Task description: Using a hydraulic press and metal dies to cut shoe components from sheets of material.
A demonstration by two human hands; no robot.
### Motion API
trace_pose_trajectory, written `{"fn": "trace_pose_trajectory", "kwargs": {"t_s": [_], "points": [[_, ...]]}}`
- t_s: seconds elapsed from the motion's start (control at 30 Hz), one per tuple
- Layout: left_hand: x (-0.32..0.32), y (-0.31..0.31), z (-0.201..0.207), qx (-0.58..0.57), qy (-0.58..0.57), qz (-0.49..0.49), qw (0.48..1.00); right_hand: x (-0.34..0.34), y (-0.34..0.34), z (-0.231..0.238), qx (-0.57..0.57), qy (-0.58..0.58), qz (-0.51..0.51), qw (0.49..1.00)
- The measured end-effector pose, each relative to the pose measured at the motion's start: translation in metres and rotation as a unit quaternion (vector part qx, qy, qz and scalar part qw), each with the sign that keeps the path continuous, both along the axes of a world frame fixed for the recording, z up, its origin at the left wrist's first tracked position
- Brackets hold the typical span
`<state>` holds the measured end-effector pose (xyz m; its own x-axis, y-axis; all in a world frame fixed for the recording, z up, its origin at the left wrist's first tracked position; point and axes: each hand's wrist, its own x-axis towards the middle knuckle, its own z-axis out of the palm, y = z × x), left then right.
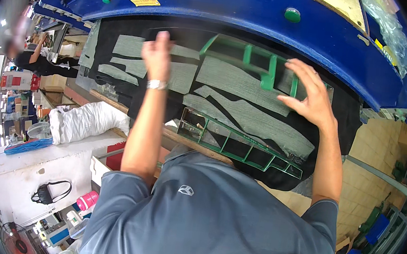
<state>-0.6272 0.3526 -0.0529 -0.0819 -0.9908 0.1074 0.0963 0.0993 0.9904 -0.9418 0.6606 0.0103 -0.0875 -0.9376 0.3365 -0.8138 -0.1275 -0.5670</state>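
Observation:
My right hand [311, 91] grips the right end of a green steel cutting die [248, 57], tilted up from the sheet, with thumb and fingers on either side of it. My left hand [157, 57] is raised over the left part of the black sheet [140, 93]; its fingers are smeared by motion, and a dark blurred edge shows beside it. Several grey textured pieces [241, 79] of different outlines lie on the black sheet. A second green cutting die [233, 147], long and divided by crossbars, rests along the near edge, close to my body.
A blue machine [235, 11] with red and green buttons spans the far side. At left are a white stuffed sack [87, 122], a white table [14, 181] with a black bag [48, 192], and another person [37, 60]. Clear plastic film [390, 30] hangs at far right.

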Motion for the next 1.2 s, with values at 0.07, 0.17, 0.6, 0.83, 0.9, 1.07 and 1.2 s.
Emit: {"fn": "trace_pose_trajectory", "kwargs": {"t_s": [0.07, 0.17, 0.6, 0.83, 0.9, 1.07, 1.2], "points": [[0.047, 0.008, 0.065, -0.105, 0.086, -0.051, 0.989, 0.01, -0.007, -0.008, 0.019, 0.015, 0.039, 0.999], [0.132, 0.004, 0.124, -0.195, 0.086, -0.088, 0.973, 0.035, -0.029, -0.022, 0.059, 0.051, 0.086, 0.993], [0.211, 0.066, 0.202, -0.081, -0.073, -0.209, 0.972, 0.204, -0.14, 0.09, 0.017, -0.039, 0.174, 0.984], [0.271, 0.072, 0.162, -0.045, -0.042, -0.376, 0.924, 0.367, -0.178, 0.169, -0.025, -0.034, 0.244, 0.969], [0.296, 0.062, 0.159, 0.011, -0.004, -0.416, 0.909, 0.392, -0.187, 0.175, -0.012, -0.009, 0.225, 0.974], [0.351, 0.01, 0.131, -0.163, -0.137, -0.534, 0.819, 0.432, -0.204, 0.211, -0.066, 0.026, 0.138, 0.988], [0.387, -0.022, 0.08, -0.073, -0.119, -0.566, 0.813, 0.416, -0.239, 0.212, 0.011, -0.067, -0.037, 0.997]]}}
